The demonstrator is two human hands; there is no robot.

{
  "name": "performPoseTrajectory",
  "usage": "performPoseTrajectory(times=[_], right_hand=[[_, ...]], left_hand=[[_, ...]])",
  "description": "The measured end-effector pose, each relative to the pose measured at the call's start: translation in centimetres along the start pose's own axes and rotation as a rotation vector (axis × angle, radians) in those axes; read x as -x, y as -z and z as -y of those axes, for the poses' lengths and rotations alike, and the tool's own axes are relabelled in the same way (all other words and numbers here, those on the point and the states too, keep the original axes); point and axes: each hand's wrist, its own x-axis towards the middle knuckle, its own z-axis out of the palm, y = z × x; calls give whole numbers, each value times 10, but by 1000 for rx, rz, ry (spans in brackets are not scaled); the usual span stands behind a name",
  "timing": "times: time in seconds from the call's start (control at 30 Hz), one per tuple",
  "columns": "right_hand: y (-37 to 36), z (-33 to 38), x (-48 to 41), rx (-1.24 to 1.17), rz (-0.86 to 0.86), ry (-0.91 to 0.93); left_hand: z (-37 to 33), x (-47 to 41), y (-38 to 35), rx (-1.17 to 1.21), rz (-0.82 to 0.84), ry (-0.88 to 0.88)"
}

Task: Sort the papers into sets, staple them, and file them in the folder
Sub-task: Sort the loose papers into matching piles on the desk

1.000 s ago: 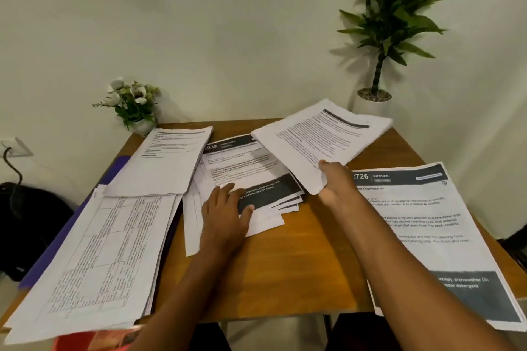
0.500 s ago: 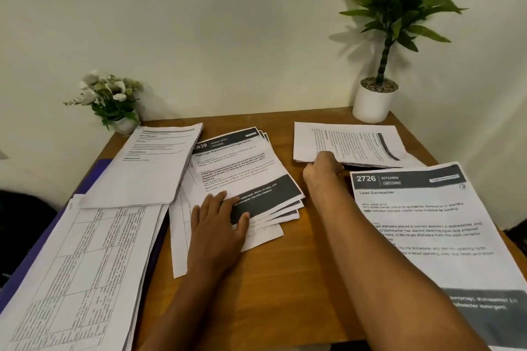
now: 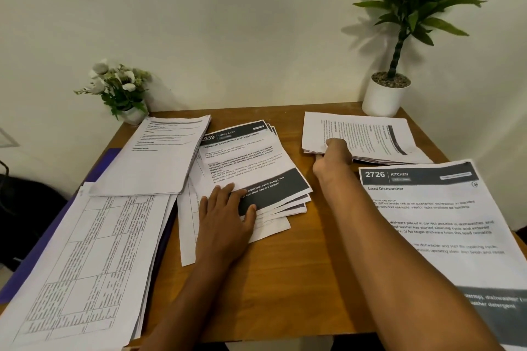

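Head: R hand (image 3: 332,155) grips stack (image 3: 370,134) (long axis crosswise).

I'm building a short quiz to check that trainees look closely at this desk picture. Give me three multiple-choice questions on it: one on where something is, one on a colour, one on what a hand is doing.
1. Where does the paper stack gripped by the right hand lie?
A. far right of the table, near the white pot
B. at the near left corner
C. on the floor

2. What colour is the folder under the left piles?
A. red
B. purple
C. green

3. What is the left hand doing?
A. holding a stapler
B. hanging in the air
C. lying flat on the fanned sheets

Answers:
1 A, the stack lies just in front of the pot.
2 B, a purple edge shows beside the piles.
3 C, straight fingers rest on the top sheet.
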Motion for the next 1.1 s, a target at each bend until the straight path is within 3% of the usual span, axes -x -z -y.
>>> performPoseTrajectory(times=[0.17, 0.23, 0.33, 0.43, 0.57, 0.63, 0.93, 1.1], right_hand=[[9, -4, 14, -14, -38, -25], [17, -11, 27, 43, 22, -37], [27, -28, 38, 286, 169, 28], [28, -38, 51, 454, 211, 103], [40, -61, 43, 1002, 290, 452], [42, -67, 37, 1158, 279, 582], [49, -78, 28, 1247, 210, 785], [59, -83, 30, 1117, 208, 862]], left_hand=[[-2, 0, 1, 6, -9, -3], [-2, 1, 1, 11, -9, 0], [-2, 2, 0, 13, -7, 4], [-1, 4, 1, 12, -7, 3], [-4, 7, 3, 33, -36, -14], [-6, 9, 4, 43, -72, -28], [-4, 8, 0, 41, -187, -87], [-1, 7, -2, 37, -210, -112]])
